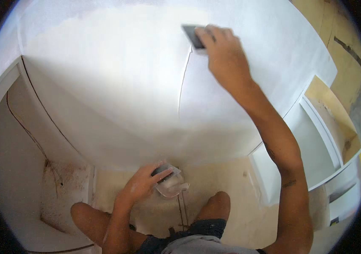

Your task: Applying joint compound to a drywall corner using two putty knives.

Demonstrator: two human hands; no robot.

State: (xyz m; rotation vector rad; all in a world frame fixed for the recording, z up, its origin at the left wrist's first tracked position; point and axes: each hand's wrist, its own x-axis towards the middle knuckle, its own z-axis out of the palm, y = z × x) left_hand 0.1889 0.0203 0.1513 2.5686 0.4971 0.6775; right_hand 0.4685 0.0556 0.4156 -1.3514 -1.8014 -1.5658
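Up on the white wall (125,76), my right hand (227,53) grips a dark flat putty knife (193,37), its blade against the surface. A thin raised ridge of filler (183,80) runs down the wall from below that blade. Low in front of my knees, my left hand (140,183) is closed around a second putty knife (163,172), which has a dark grip and a pale, smeared blade. A rounded, whitish, partly see-through shape (172,188) hangs below this blade; I cannot make out what it is.
To the left is a framed recess (2,122), with a loose cable (30,135) running down inside. A white-framed opening (320,127) stands at the right. My bent knees (216,205) are close to the wall's foot, over a tan floor (239,186).
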